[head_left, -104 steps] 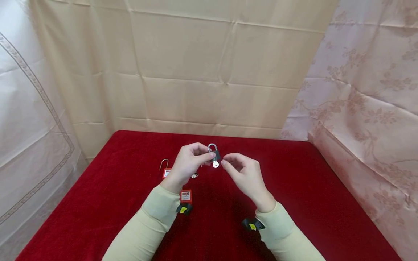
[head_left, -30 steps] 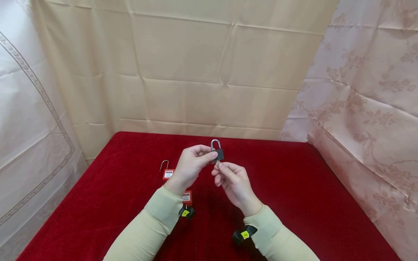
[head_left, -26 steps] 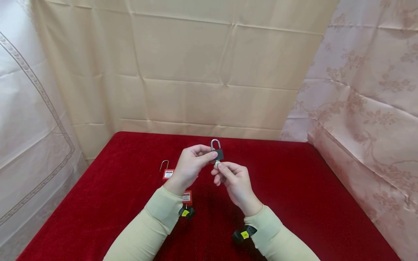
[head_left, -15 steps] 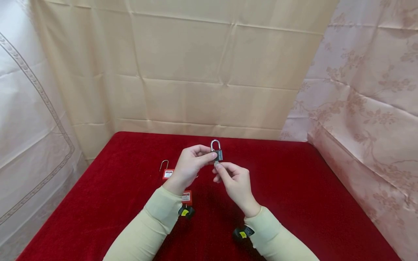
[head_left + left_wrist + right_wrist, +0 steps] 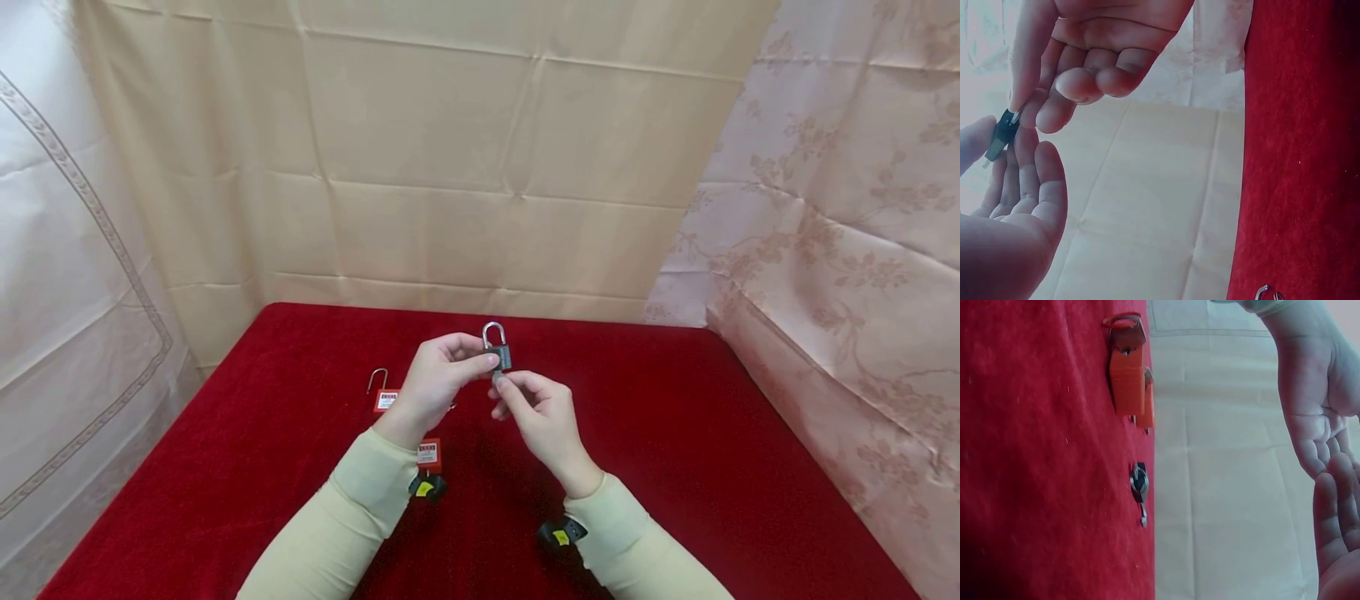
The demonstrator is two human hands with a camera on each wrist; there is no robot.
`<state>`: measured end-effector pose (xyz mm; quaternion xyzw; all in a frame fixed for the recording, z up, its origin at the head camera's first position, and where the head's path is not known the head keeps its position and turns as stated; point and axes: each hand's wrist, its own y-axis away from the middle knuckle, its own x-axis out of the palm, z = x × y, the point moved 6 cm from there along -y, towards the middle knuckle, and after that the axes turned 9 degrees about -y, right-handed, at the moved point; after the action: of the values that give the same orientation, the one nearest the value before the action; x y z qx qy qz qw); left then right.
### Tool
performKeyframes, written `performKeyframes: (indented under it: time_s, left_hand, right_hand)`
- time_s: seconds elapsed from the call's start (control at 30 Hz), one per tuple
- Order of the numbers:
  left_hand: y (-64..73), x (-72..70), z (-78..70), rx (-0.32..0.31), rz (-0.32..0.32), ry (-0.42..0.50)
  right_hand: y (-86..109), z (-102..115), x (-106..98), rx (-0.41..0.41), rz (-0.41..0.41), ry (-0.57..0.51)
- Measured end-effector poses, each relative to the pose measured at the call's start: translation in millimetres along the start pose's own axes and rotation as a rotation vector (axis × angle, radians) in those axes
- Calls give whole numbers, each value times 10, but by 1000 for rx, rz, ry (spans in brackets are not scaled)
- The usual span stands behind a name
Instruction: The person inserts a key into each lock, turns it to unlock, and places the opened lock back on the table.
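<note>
In the head view my left hand (image 5: 435,375) grips a small black padlock (image 5: 503,357) between thumb and fingers, its silver shackle pointing up. My right hand (image 5: 543,412) pinches the bow of a key (image 5: 497,377) at the padlock's lower end. The left wrist view has the padlock (image 5: 1001,135) between both hands, the key (image 5: 1015,116) reaching from it to the right fingertips. How far the key sits in the padlock cannot be seen. In the right wrist view both hands show at the right, with the held padlock out of sight.
A red padlock with raised shackle (image 5: 387,400) and a second red padlock (image 5: 429,451) rest on the red cloth-covered table (image 5: 675,467), partly behind the left arm. Another dark padlock with a key (image 5: 1139,481) lies beyond them. Curtains (image 5: 480,167) surround the table.
Earlier the right hand was apart from the hanging key; now it pinches the bow. The padlock has shifted slightly right, then turned a little in the left hand during the last second.
</note>
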<state>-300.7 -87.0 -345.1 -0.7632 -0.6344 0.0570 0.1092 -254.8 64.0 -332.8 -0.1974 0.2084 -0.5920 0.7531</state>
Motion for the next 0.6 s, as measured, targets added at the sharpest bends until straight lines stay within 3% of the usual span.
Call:
performKeyframes:
  time_s: [0.3,0.47,0.6]
  left_hand:
    - [11,-12,-37,3,-15,-8]
    - [6,-3,-37,8,-7,-18]
    - [8,14,-7,-25,2,-34]
  right_hand:
    - [-52,144,-95,-42,-4,93]
    - [-116,43,-293,-25,-32,90]
    - [-170,70,-457,-64,-47,67]
